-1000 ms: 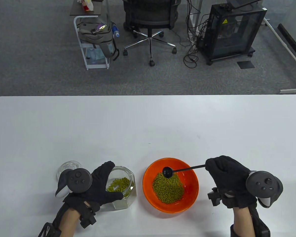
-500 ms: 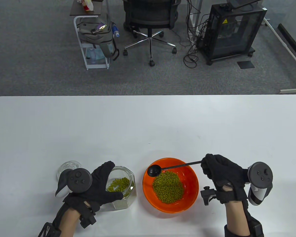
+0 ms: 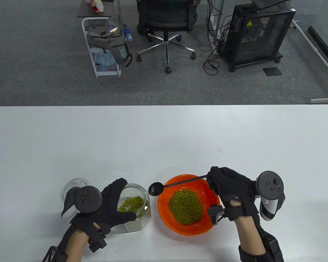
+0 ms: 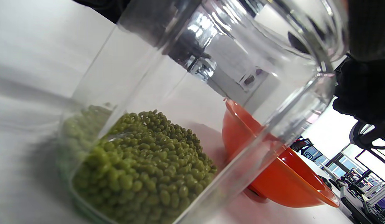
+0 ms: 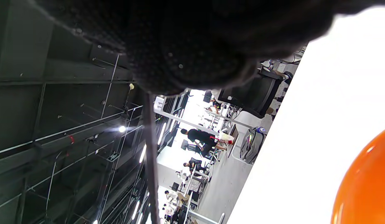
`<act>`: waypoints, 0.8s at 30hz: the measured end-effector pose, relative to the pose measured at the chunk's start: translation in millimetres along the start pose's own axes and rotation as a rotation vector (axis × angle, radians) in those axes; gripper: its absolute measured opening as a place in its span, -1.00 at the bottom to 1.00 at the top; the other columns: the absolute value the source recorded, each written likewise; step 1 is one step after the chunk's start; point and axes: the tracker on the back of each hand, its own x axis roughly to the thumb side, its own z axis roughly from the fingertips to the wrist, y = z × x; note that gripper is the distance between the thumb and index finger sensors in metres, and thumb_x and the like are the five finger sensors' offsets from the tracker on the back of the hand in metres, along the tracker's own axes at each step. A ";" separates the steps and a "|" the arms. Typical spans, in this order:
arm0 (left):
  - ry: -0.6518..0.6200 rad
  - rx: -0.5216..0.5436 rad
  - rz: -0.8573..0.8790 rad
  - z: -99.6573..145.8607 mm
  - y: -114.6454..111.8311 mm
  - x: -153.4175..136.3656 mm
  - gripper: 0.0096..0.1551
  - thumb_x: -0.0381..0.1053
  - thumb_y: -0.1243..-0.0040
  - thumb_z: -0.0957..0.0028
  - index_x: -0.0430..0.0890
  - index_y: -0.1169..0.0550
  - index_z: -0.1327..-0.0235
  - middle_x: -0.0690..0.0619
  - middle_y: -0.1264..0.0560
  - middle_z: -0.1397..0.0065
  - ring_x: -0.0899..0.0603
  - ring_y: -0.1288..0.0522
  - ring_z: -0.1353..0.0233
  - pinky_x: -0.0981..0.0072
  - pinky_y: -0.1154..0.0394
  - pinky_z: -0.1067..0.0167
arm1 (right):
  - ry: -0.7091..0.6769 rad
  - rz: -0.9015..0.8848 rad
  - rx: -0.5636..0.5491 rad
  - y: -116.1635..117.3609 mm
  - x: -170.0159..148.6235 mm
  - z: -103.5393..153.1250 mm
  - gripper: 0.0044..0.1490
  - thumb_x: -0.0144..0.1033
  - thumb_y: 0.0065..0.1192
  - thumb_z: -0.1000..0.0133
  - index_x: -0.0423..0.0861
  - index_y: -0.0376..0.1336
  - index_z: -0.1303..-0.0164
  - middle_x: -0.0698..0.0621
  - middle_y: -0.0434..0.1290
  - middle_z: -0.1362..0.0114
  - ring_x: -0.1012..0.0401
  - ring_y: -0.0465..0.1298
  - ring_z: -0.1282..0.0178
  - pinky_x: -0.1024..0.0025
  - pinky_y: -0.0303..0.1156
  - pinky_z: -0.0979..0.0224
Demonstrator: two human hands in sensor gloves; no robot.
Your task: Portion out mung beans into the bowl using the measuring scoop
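An orange bowl [image 3: 167, 217] holds a heap of green mung beans [image 3: 186, 206] near the table's front edge. Left of it stands a clear glass jar [image 3: 142, 217] with a low layer of beans [image 3: 131, 204]. My left hand [image 3: 109, 203] grips the jar from its left side, fingers round the wall. My right hand [image 3: 229, 185] pinches the thin handle of a black measuring scoop [image 3: 155, 188]. Its empty cup hangs over the gap between bowl and jar. The left wrist view looks through the jar [image 4: 192, 102] at the beans [image 4: 142, 174] and the bowl [image 4: 282, 183]. The right wrist view shows the bowl's rim [image 5: 367, 186] and the scoop handle [image 5: 150, 161].
A glass lid [image 3: 72, 185] lies on the table behind my left hand. The white table [image 3: 164, 136] stretches away behind the bowl. Beyond its far edge stand an office chair [image 3: 165, 24], a small cart [image 3: 104, 41] and a black cabinet [image 3: 255, 32].
My right hand has carried the scoop left, from over the beans in the bowl to past the bowl's left rim, toward the jar. The left hand and jar have stayed still.
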 end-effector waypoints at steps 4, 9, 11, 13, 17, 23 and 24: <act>-0.001 0.000 0.001 0.0 0.1 0.0 0.53 0.68 -0.29 0.05 -0.33 0.12 -0.58 -0.44 0.05 -0.67 -0.61 -0.15 -0.60 -0.59 -0.13 -0.44 | -0.038 0.063 0.015 22.8 19.7 -2.8 -0.46 0.02 0.40 -0.07 -0.24 0.63 0.34 -0.11 0.71 0.32 0.12 0.64 0.48 0.23 0.58 0.31; -0.001 0.001 0.002 0.0 0.1 0.1 0.53 0.68 -0.29 0.05 -0.33 0.12 -0.58 -0.44 0.05 -0.67 -0.61 -0.14 -0.60 -0.59 -0.13 -0.44 | -0.074 0.141 0.039 47.0 33.4 -6.0 -0.47 0.02 0.40 -0.07 -0.24 0.63 0.35 -0.11 0.71 0.32 0.12 0.64 0.48 0.22 0.58 0.31; -0.002 0.001 0.003 0.0 0.1 0.1 0.53 0.68 -0.29 0.05 -0.33 0.12 -0.58 -0.43 0.05 -0.67 -0.61 -0.15 -0.60 -0.59 -0.13 -0.44 | -0.076 0.155 0.058 55.3 36.3 -6.5 -0.47 0.02 0.41 -0.07 -0.24 0.63 0.34 -0.11 0.71 0.31 0.12 0.64 0.48 0.22 0.58 0.30; -0.002 0.001 0.003 0.0 0.2 0.2 0.53 0.68 -0.29 0.05 -0.33 0.12 -0.58 -0.44 0.04 -0.67 -0.61 -0.15 -0.60 -0.59 -0.13 -0.44 | -0.084 0.177 0.063 63.8 39.1 -7.1 -0.46 0.02 0.41 -0.06 -0.24 0.63 0.34 -0.11 0.71 0.31 0.11 0.64 0.48 0.22 0.58 0.30; -0.002 0.002 0.004 0.1 0.2 0.2 0.53 0.67 -0.29 0.05 -0.33 0.12 -0.58 -0.44 0.05 -0.67 -0.61 -0.14 -0.60 -0.59 -0.13 -0.44 | -0.099 0.214 0.090 80.6 43.4 -7.7 -0.47 0.02 0.41 -0.06 -0.24 0.63 0.34 -0.11 0.71 0.31 0.11 0.64 0.47 0.22 0.58 0.30; -0.002 0.002 0.005 0.0 0.2 0.3 0.53 0.68 -0.29 0.05 -0.33 0.12 -0.58 -0.44 0.05 -0.67 -0.61 -0.14 -0.60 -0.59 -0.13 -0.44 | -0.153 0.293 0.103 102.2 49.1 -6.2 -0.46 0.02 0.41 -0.06 -0.24 0.63 0.33 -0.11 0.71 0.30 0.11 0.64 0.46 0.22 0.58 0.29; -0.002 0.001 0.004 0.0 0.2 0.3 0.53 0.68 -0.29 0.06 -0.33 0.12 -0.58 -0.44 0.05 -0.67 -0.61 -0.15 -0.60 -0.59 -0.13 -0.44 | -0.191 0.331 0.110 107.5 51.8 -4.7 -0.47 0.02 0.41 -0.06 -0.24 0.63 0.33 -0.11 0.71 0.30 0.11 0.64 0.47 0.22 0.58 0.29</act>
